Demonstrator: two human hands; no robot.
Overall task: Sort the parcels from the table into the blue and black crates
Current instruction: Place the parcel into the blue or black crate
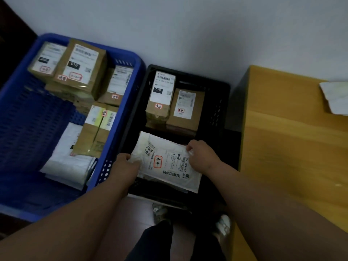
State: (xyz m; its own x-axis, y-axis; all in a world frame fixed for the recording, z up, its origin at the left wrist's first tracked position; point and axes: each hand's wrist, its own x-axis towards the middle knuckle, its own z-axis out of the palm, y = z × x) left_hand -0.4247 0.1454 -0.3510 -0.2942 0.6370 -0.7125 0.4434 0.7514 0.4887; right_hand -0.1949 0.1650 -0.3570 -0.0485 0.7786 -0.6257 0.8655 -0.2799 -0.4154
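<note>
A white soft parcel (165,162) with barcodes and a red-framed label lies flat in the near half of the black crate (220,102). My left hand (128,164) grips its left edge and my right hand (203,157) pinches its upper right corner. Two brown boxes (175,108) stand at the far end of the black crate. The blue crate (28,117) on the left holds several brown boxes (81,70) and white mailers (69,162).
A wooden table (293,147) stands at the right, touching the black crate, with one white parcel (335,97) at its far edge. A pale wall runs behind both crates. My feet (190,219) are on the floor just in front of the black crate.
</note>
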